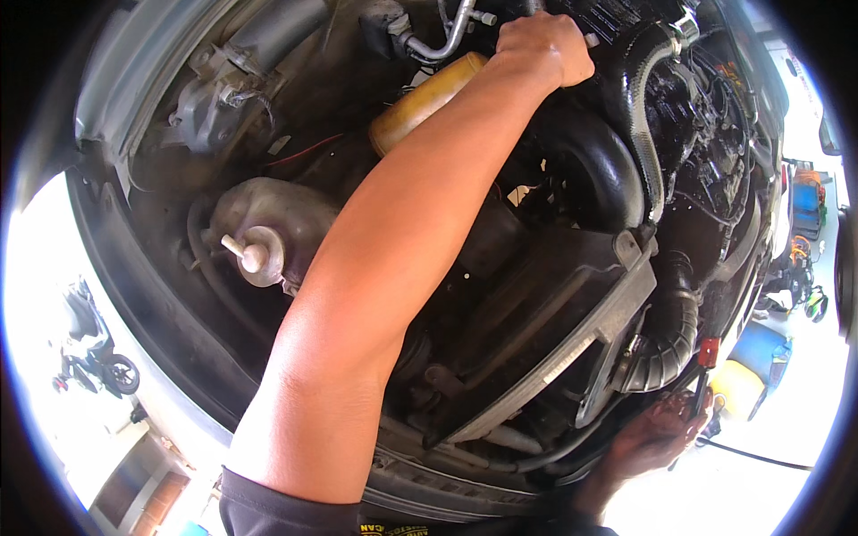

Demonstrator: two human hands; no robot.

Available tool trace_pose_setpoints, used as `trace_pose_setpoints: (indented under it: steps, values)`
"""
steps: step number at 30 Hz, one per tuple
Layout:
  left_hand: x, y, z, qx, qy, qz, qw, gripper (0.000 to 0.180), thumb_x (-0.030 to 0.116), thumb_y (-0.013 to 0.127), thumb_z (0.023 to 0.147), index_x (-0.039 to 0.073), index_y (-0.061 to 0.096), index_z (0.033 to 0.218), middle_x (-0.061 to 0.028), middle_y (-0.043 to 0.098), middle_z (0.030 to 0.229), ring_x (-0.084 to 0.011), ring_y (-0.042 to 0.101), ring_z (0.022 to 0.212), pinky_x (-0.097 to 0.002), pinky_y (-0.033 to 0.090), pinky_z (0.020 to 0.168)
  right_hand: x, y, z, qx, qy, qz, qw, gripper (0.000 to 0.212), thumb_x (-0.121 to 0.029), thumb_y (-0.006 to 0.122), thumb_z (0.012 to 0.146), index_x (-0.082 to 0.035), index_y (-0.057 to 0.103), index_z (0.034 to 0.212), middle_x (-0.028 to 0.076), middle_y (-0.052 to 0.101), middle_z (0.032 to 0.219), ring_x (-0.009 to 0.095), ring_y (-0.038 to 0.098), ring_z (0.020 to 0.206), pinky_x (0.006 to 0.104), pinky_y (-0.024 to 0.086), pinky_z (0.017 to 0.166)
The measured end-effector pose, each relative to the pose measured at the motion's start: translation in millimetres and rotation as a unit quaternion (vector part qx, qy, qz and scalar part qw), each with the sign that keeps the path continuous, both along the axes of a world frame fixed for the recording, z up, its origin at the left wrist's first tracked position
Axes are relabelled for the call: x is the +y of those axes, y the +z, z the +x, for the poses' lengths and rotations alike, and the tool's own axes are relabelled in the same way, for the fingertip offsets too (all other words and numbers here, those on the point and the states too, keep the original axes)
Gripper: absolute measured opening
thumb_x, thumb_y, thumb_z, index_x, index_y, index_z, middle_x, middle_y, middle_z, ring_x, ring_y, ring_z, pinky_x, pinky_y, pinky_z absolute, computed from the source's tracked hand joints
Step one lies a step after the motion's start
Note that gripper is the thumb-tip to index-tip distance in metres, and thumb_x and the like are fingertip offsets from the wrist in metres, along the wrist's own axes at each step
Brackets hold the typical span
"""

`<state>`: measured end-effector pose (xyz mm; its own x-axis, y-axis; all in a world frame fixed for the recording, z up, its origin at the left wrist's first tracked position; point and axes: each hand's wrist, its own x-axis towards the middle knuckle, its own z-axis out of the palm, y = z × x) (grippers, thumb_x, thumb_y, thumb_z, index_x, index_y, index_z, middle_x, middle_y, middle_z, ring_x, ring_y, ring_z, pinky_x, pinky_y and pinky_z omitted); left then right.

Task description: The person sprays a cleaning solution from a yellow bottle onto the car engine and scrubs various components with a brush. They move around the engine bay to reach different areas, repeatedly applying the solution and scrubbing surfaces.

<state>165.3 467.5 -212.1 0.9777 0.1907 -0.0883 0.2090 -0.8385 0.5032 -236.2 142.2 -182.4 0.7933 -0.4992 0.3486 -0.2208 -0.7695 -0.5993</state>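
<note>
I have my left hand point(547, 45) closed on a part deep in the engine bay, just beyond the yellow reservoir point(427, 100). My right hand point(657, 433), dim below the ribbed hose point(666, 344), seems to pinch a red-handled tool point(706, 375); next calls for steady grip.

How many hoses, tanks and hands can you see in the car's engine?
Black hoses: 2, a smooth one and a ribbed one
Tanks: 2, a yellowish one and a grey capped one
Hands: 2, left hand and right hand, which holds a red-handled tool
Total: 6
</note>
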Motion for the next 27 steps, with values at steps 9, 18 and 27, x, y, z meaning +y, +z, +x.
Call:
trace_pose_setpoints:
  steps: [9, 18, 27]
  values:
    - [24, -22, 9, 0.053, -0.06, -0.03, 0.996, 0.044, 0.04, 0.066, 0.106, 0.012, 0.086, 0.135, -0.0118, 0.087, 0.126, -0.0293, 0.083, 0.119, -0.0444, 0.063, 0.11, 1, -6, -3, -0.04, -0.001, -0.144, 0.989, 0.046, -0.01, 0.061, 0.115, 0.003, 0.058, 0.159, 0.017, 0.068, 0.154, 0.028, 0.073, 0.132, 0.038, 0.062, 0.108]
    - [25, -21, 7, 0.1, -0.083, -0.006, 0.992, 0.041, 0.038, 0.066, 0.104, 0.014, 0.087, 0.131, -0.0091, 0.09, 0.115, -0.0269, 0.088, 0.1, -0.0447, 0.065, 0.105, 0, -5, -2, -0.083, 0.06, 0.063, 0.993, 0.049, -0.027, 0.045, 0.126, 0.001, 0.055, 0.164, 0.014, 0.061, 0.163, 0.022, 0.068, 0.139, 0.0368, 0.06, 0.115]
    - [32, 5, -7, 0.104, -0.11, -0.061, 0.987, 0.044, 0.023, 0.064, 0.106, -0.006, 0.081, 0.134, -0.0257, 0.084, 0.131, -0.0388, 0.084, 0.114, -0.0497, 0.063, 0.103, -17, -14, -13, -0.14, 0.136, 0.242, 0.95, 0.053, -0.029, 0.04, 0.126, -0.003, 0.045, 0.172, 0.014, 0.054, 0.171, 0.024, 0.061, 0.15, 0.0393, 0.055, 0.124]
